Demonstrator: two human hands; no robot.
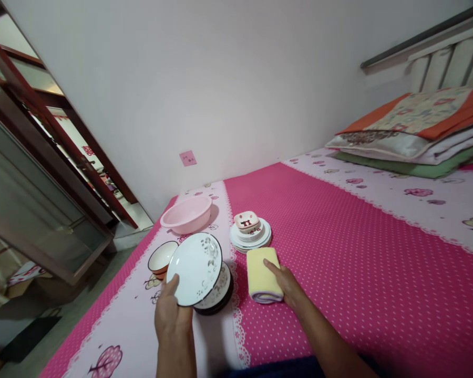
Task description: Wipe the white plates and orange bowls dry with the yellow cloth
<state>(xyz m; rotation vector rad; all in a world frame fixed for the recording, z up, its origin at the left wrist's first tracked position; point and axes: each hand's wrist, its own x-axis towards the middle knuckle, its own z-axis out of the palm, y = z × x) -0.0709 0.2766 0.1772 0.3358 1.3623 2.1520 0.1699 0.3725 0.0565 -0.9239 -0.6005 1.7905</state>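
My left hand (pixel 171 307) grips the lower edge of a white plate (pixel 193 268) with a dark rim and a grey floral print, tilted up toward me. Behind and below that plate is a stack of matching dark-rimmed plates (pixel 219 294) on the bed. Fingers of my right hand (pixel 286 281) are closed on a folded yellow cloth (pixel 262 273), thumb on top. A second stack of smaller white plates (pixel 250 244) stands just beyond the cloth, topped by a squarish dish (pixel 246 220) with a red design. White bowls (pixel 162 257) with orange-brown outsides sit left of the held plate.
A pink basin (pixel 187 215) rests near the wall at the bed's far left. Folded bedding and pillows (pixel 418 128) are piled at the right. The bed's pink dotted sheet (pixel 339 252) spreads under everything. A doorway with a glass-panelled door (pixel 35 199) lies at the left.
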